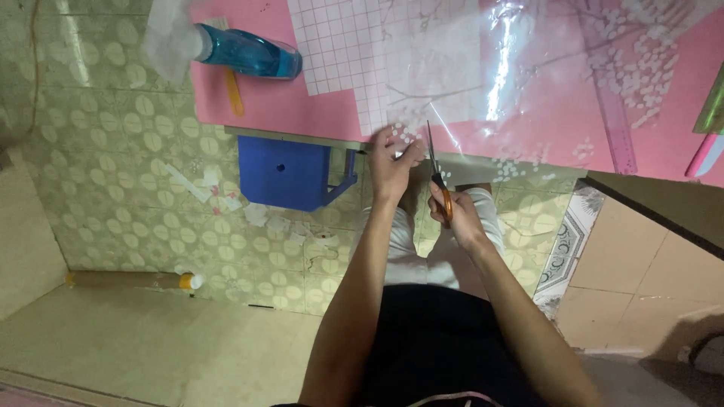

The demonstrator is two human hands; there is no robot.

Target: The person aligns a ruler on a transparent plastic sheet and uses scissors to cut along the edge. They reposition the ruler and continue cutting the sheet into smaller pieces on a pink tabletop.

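The pink work table stands over a green patterned tile floor. The clear patterned film overhangs its near edge. The left hand pinches the film; the right hand clamps the orange-handled scissors. Keep the film taut and the blades square to the edge.

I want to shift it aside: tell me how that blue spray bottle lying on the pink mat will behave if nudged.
The spray bottle lies on its side, so it will probably roll. It looks like thin clear plastic, likely light. Rolling off the pink mat edge seems possible.
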